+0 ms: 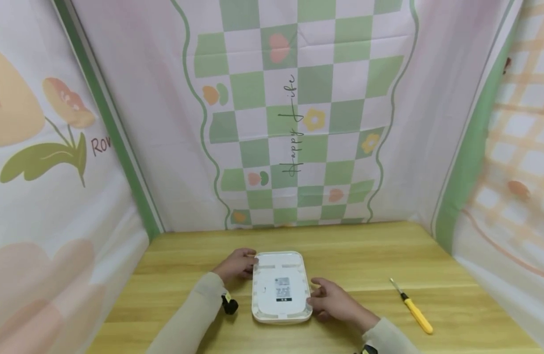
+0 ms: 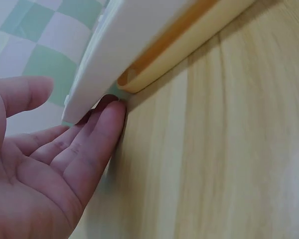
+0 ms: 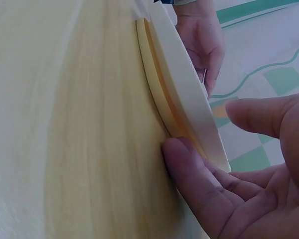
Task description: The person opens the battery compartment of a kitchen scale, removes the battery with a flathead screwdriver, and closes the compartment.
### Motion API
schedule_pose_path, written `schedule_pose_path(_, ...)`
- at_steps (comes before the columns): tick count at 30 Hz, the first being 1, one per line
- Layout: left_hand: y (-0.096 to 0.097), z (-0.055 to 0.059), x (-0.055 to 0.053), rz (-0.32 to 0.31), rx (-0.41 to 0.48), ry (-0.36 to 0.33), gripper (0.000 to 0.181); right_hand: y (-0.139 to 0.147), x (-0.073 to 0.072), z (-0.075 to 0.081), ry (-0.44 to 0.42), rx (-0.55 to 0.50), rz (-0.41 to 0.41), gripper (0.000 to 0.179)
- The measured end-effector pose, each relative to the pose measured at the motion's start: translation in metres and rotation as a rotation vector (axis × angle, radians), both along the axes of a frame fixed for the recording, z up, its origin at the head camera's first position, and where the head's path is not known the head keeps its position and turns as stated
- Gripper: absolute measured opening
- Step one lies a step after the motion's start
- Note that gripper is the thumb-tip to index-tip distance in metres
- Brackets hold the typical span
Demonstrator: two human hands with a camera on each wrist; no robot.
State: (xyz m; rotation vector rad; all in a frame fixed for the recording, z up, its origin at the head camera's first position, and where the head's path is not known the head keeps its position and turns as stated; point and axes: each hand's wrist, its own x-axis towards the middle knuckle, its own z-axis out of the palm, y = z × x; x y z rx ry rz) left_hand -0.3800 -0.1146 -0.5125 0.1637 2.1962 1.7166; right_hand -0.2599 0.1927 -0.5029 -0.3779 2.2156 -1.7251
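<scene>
Two sides: our left hand [image 1: 238,264] and right hand [image 1: 335,303] had fingers loosely extended, gripping nothing.
White rounded-rectangular plastic case [image 1: 281,290]: lay between them.
Grip: seemingly, we were placing fingers; next likely needed thumbs closing.

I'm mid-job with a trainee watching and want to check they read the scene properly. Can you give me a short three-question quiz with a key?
1. What colour is the handle of the screwdriver?
A) red
B) yellow
C) black
2. True or false: the printed label on the white device faces up.
3. Which is nearer the screwdriver, the left grip or the right grip?

Key:
1. B, yellow.
2. True; the head view shows it on the upper face.
3. The right grip; the screwdriver lies to its right on the table.
</scene>
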Motion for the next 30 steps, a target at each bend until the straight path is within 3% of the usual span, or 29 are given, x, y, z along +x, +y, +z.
schedule_pose_path(6, 0.003, 0.002, 0.004, 0.011, 0.033, -0.052, 0.053, 0.0, 0.006, 0.001, -0.04, 0.096, 0.003, 0.071)
schedule_pose_path(15, 0.005, 0.001, -0.002, 0.005, 0.039, -0.065, 0.049, -0.002, 0.008, 0.003, -0.073, 0.107, 0.044, 0.071)
schedule_pose_path(30, 0.006, 0.005, 0.004, 0.02, 0.002, -0.031, 0.039, -0.01, 0.009, -0.004, -0.085, 0.025, 0.048, 0.076)
